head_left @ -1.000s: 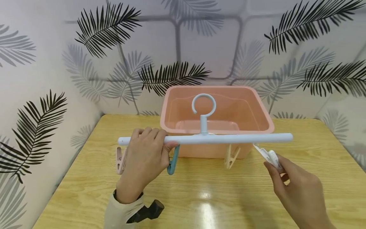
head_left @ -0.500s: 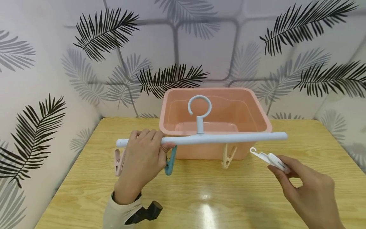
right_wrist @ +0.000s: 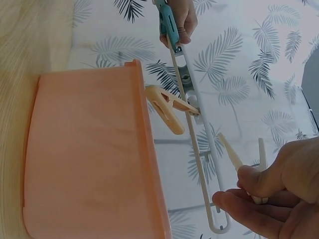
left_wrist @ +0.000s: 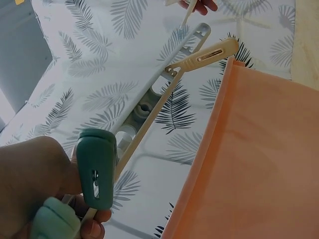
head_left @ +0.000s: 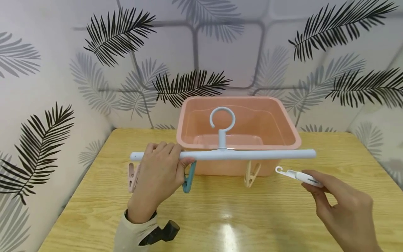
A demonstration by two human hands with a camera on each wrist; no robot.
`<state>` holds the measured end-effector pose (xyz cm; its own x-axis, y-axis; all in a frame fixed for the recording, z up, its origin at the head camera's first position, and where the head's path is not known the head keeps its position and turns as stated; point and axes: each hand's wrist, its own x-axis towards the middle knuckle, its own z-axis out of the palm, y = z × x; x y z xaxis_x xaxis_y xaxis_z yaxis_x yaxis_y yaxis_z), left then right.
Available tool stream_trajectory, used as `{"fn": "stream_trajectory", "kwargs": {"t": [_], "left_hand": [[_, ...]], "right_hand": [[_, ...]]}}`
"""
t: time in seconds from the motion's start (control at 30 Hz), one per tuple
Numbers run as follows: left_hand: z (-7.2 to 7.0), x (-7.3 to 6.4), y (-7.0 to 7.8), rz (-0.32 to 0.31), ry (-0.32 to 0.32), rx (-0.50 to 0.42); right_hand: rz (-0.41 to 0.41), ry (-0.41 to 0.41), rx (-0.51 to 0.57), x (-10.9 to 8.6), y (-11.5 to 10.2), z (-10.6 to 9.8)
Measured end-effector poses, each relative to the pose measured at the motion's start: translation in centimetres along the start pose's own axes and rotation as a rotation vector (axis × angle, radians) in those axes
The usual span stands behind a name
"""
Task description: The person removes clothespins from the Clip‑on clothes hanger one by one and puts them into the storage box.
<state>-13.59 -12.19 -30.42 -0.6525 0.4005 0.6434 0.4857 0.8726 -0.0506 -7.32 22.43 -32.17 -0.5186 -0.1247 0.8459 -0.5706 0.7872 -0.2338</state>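
My left hand point(head_left: 161, 178) grips the left part of a pale blue clothes hanger point(head_left: 252, 154), held level with its round hook upward. A pink clothespin point(head_left: 131, 179), a teal clothespin point(head_left: 189, 179) and a cream clothespin point(head_left: 250, 175) hang from its bar. Below and right of the bar, my right hand point(head_left: 346, 206) pinches a white clothespin point(head_left: 303, 177) between thumb and fingers. Its small hooked end points left, apart from the bar. In the right wrist view the hanger's underside point(right_wrist: 202, 164) shows slots, and the white clothespin's legs point(right_wrist: 230, 153) stand spread.
A pink plastic basin point(head_left: 292, 134) stands behind the hanger on the wooden table point(head_left: 252, 217), close to the leaf-patterned wall covering point(head_left: 226, 52). The cream clothespin hangs in front of the basin's front wall. A black wrist mount point(head_left: 168, 231) sits at my left sleeve.
My right hand has drawn the white clothespin slightly right and down, away from the bar's underside, and turned it flatter. My left hand and the hanger stay nearly in place.
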Motion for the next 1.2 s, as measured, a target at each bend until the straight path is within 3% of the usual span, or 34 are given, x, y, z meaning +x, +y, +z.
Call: {"fn": "stream_trajectory", "kwargs": {"t": [0.53,1.2], "left_hand": [[0.3,0.1,0.1,0.007,-0.030,-0.028],[0.0,0.0,0.0,0.006,-0.045,-0.041]], "right_hand": [[-0.007,0.067,-0.001,1.6,-0.1,-0.1],[-0.046,-0.008,-0.045,4.2,0.8,-0.5]]}}
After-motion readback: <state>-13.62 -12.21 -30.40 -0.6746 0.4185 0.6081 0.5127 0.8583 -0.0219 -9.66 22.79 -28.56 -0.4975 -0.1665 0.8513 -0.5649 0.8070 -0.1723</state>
